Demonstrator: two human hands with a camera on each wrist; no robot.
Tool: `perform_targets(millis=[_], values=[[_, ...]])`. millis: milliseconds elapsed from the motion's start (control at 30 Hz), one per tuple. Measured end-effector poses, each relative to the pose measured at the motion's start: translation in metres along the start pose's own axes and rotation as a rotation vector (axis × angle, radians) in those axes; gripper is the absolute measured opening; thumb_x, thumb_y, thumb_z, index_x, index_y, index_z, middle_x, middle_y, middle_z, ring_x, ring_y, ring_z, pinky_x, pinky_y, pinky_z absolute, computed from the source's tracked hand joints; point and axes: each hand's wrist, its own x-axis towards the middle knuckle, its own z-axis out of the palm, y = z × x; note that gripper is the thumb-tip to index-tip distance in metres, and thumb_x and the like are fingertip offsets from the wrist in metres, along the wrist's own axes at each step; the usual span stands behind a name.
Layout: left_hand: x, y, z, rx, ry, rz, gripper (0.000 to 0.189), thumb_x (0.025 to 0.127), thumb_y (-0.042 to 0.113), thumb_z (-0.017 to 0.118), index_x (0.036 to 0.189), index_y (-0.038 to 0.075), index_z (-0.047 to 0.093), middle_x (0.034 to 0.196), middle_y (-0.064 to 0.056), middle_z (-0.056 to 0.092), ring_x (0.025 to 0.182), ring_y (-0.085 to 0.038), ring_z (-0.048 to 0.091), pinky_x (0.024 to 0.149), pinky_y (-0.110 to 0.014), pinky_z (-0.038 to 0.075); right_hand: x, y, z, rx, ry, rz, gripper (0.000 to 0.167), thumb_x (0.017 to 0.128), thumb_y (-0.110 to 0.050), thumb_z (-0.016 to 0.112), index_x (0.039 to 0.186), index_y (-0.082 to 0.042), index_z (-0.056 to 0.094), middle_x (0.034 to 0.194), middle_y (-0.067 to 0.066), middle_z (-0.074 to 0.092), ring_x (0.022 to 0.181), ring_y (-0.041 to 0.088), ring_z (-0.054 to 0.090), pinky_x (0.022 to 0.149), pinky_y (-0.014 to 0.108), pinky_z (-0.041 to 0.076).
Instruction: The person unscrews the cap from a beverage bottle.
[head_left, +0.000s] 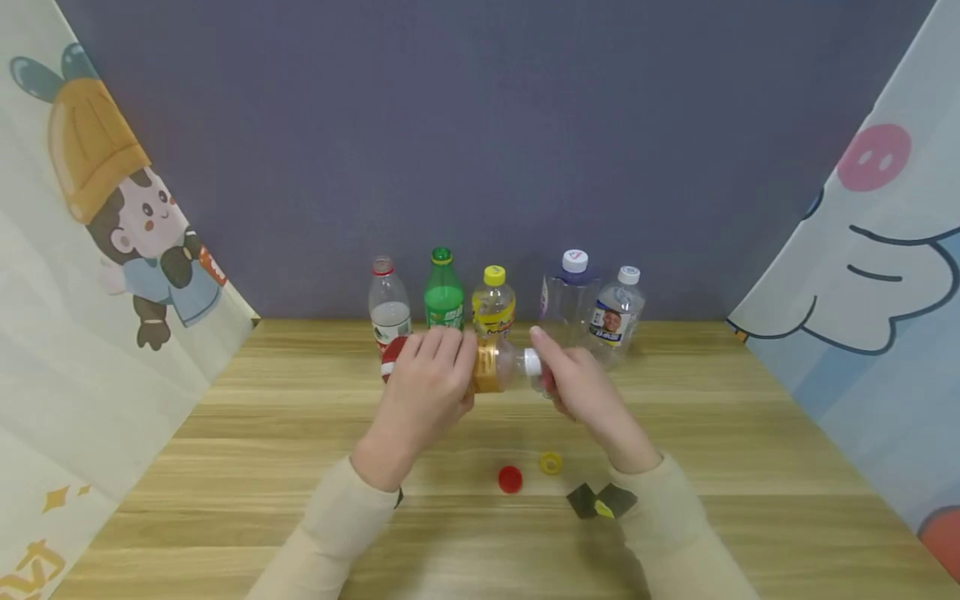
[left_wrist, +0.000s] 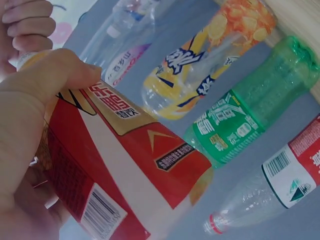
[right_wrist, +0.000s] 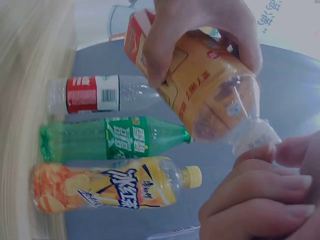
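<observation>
Worktop [head_left: 300, 467]: five bottles [head_left: 493, 312] line its back edge.
Red-and-gold bottle [head_left: 487, 371]: sideways, held above the worktop, near that edge.
Left grip [head_left: 431, 379]: wrapped round its body; best firm, without crushing.
Right grip [head_left: 588, 387]: pinching the white cap [head_left: 532, 362]; any twist should stay in line with the neck.
Red cap [head_left: 511, 479]: loose between the forearms.

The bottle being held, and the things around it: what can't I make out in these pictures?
Held bottle, head view: its middle is covered by the left hand.
White cap, right wrist view: blurred, and partly covered by the right hand.
Dark object, head view: mostly hidden by the left sleeve.
Rightmost bottle's label, head view: its print is too small to read.
</observation>
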Motion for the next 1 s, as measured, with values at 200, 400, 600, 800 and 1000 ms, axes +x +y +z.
perform_targets(millis=[200,400,600,800,1000], values=[[0.002,0.007,0.003,0.102,0.073,0.052,0.023,0.089,0.008,0.056,0.108,0.001,0.067,0.092,-0.010,0.064,0.086,-0.026,0.062,0.071,-0.034,0.050,0.005,0.002,0.006,-0.171,0.033,0.074,0.077,0.098,-0.075,0.025,0.063,-0.012,0.050,0.055,0.000,0.045,0.050,0.016,0.040,0.051,0.030,0.039],[0.001,0.011,0.002,0.067,0.060,0.029,0.031,0.081,0.012,0.061,0.109,-0.001,0.069,0.096,-0.012,0.068,0.086,-0.028,0.063,0.071,-0.034,0.051,0.004,0.002,0.012,-0.151,0.193,0.010,0.066,0.103,-0.063,0.034,0.058,-0.015,0.040,0.052,-0.003,0.039,0.047,0.014,0.035,0.045,0.028,0.033],[0.003,0.009,-0.003,-0.011,0.050,0.000,0.039,0.072,0.014,0.069,0.107,-0.004,0.067,0.095,-0.013,0.068,0.083,-0.028,0.062,0.071,-0.035,0.054,0.005,0.006,0.018,-0.093,0.267,-0.127,0.062,0.105,-0.047,0.042,0.051,-0.016,0.035,0.044,-0.008,0.032,0.043,0.011,0.027,0.041,0.024,0.023],[0.002,0.009,-0.007,-0.086,-0.003,-0.020,0.047,0.069,0.015,0.075,0.109,-0.006,0.065,0.098,-0.014,0.067,0.087,-0.028,0.062,0.079,-0.036,0.056,0.006,0.010,0.023,-0.049,0.286,-0.201,0.061,0.106,-0.043,0.042,0.052,-0.016,0.036,0.044,-0.007,0.033,0.042,0.010,0.026,0.040,0.024,0.022],[0.001,0.007,-0.006,-0.166,0.004,-0.019,0.061,0.060,0.020,0.087,0.111,-0.007,0.065,0.099,-0.015,0.065,0.091,-0.030,0.062,0.084,-0.038,0.055,0.004,0.014,0.026,-0.067,0.317,-0.318,0.059,0.106,-0.033,0.046,0.050,-0.017,0.036,0.043,-0.007,0.032,0.040,0.005,0.025,0.039,0.023,0.021]])
